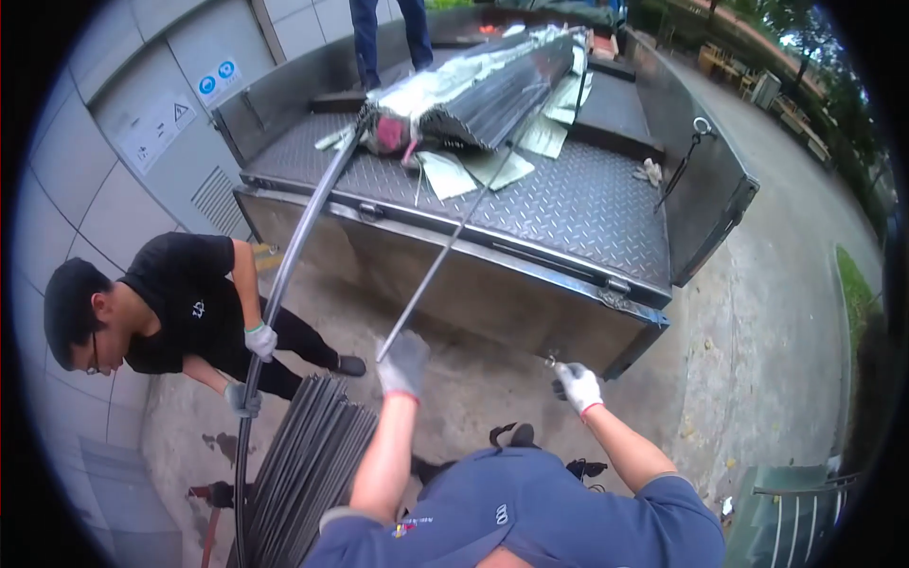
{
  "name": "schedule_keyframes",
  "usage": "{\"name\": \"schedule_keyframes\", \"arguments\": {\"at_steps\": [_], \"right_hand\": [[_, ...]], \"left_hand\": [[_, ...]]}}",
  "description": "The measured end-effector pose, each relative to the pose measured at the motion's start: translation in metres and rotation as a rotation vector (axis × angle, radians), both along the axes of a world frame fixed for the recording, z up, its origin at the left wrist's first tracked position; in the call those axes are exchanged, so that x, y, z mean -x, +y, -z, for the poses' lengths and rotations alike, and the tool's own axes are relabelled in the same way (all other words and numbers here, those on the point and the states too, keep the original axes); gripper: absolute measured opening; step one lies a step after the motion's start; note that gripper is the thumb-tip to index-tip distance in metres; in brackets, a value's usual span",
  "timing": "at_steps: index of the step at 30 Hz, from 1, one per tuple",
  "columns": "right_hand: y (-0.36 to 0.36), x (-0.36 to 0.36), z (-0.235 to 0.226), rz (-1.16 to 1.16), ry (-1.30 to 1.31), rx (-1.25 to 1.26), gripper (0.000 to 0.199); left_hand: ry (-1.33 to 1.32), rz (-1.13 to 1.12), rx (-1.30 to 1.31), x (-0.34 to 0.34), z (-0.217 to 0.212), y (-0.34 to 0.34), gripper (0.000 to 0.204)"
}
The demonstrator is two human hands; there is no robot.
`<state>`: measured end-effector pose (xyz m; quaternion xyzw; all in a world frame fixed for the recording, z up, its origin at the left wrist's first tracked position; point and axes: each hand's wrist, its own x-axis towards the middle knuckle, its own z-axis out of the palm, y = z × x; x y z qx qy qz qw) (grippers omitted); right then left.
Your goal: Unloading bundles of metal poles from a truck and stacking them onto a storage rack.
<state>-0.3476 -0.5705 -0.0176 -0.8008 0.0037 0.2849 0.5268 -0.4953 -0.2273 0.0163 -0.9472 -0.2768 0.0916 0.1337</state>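
Observation:
My left hand (405, 364), in a white-grey work glove, is closed around the lower end of a long thin metal bar (434, 267). From there the bar slopes up over the truck's tail edge to the long bundle (507, 104) of dark metal bars on the bed. My right hand (578, 388), gloved alike, is out to the right by the lowered tailgate (473, 293). Its fingers are closed at a small shiny piece (551, 360), too small to make out.
To my left a co-worker (180, 312) grips a long bending bar (308, 222) in both gloved hands. A stack of dark bars (308, 473) lies below. Another person's legs (390, 38) stand on the truck. A dark-gloved hand (222, 494) shows at lower left; a railing (800, 521) at lower right.

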Motion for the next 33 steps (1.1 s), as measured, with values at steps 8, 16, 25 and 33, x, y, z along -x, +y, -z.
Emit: {"name": "schedule_keyframes", "arguments": {"at_steps": [8,16,25,33], "right_hand": [[-0.054,-0.057,0.038,0.308,0.262,-0.135,0.038],[0.024,-0.106,-0.014,0.301,-0.046,-0.227,0.03],[0.135,-0.228,-0.041,-0.04,-0.688,-0.147,0.022],[0.144,-0.327,-0.006,-0.341,-1.007,0.405,0.048]], "left_hand": [[-1.803,-0.767,2.334,-0.004,0.022,0.041,0.058],[-1.676,-0.809,2.26,0.07,-0.06,0.02,0.049],[-1.691,-1.081,1.623,-0.022,-0.05,0.008,0.042],[-1.829,-1.082,1.331,-0.06,-0.032,0.035,0.03]]}}
